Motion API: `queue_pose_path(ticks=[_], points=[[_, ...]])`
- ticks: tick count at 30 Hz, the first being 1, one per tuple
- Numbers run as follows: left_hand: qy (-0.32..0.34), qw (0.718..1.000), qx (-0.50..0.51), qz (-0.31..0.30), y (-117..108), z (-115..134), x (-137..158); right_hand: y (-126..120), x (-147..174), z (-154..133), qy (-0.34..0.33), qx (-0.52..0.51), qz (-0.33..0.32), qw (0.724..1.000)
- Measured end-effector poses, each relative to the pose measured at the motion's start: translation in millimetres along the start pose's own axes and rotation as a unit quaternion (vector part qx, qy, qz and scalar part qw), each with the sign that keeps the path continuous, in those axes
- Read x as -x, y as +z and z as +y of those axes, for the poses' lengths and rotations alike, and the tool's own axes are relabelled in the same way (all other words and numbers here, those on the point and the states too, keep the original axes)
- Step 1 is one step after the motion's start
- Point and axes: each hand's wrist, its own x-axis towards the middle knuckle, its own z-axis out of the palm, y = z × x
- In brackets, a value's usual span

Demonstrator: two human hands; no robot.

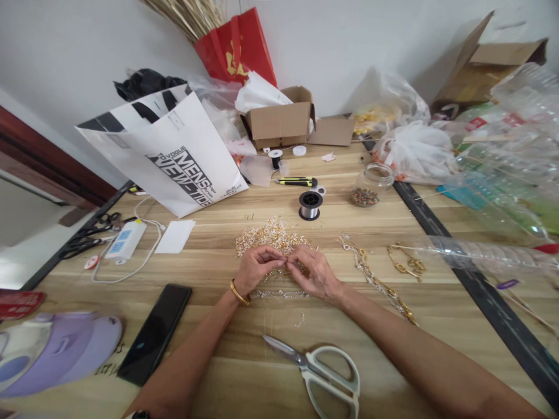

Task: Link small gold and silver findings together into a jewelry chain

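Head cam: both hands mid-worktop (236,372), fingertips meeting right at the near edge of the pile of small gold/silver bits (271,233). Step in hand, judging by pose: fine two-handed fingertip work on something tiny, prob. from the pile. Next move, I'd judge, calls for steady tips, small wrist motion, light pressure; risk = dropping a bit or snagging the chain lying close by.

L grip (261,266): narrow pinch, thumb + index drawn together, other fingers curled; gold bangle (239,293) on that wrist. R grip (315,273): also narrow, thumb + index tips close up against the L tips, approx. touching. What's nipped btwn them: too small to tell, can't confirm.

Nearby: silver chain (282,294) lies crosswise on the near side of the hands, just beside them; short curved strand (300,319) a little nearer the wearer, then white-handled scissors (303,362), blades pointing up-left, not in use. Black spool w/ silvery wire (310,201) stands beyond the pile, upright. Gold/silver chains (371,276) right of the R grip, w/ a separate gold chain (408,262) farther right. Phone (155,334) left of L forearm, untouched.
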Motion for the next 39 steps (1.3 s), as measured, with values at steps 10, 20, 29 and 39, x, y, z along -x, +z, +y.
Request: queue_pose_path(ticks=[10,20,29,39], points=[[0.006,1.0,-0.007,-0.002,-0.4,-1.6,0.0,-1.3,-1.2,-2.8,0.005,0.003,-0.004,1.0],[0.016,1.0,-0.025,-0.003,1.3,-0.7,0.4,-1.0,-1.1,-2.5,0.011,0.004,-0.006,1.0],[0.035,0.998,-0.043,-0.006,0.6,-5.4,-0.1,-0.3,-0.4,-0.5,0.012,0.008,-0.01,1.0],[0.056,0.997,-0.059,-0.002,1.6,-5.4,0.5,-1.6,-1.4,-2.6,0.015,0.007,-0.012,1.0]])
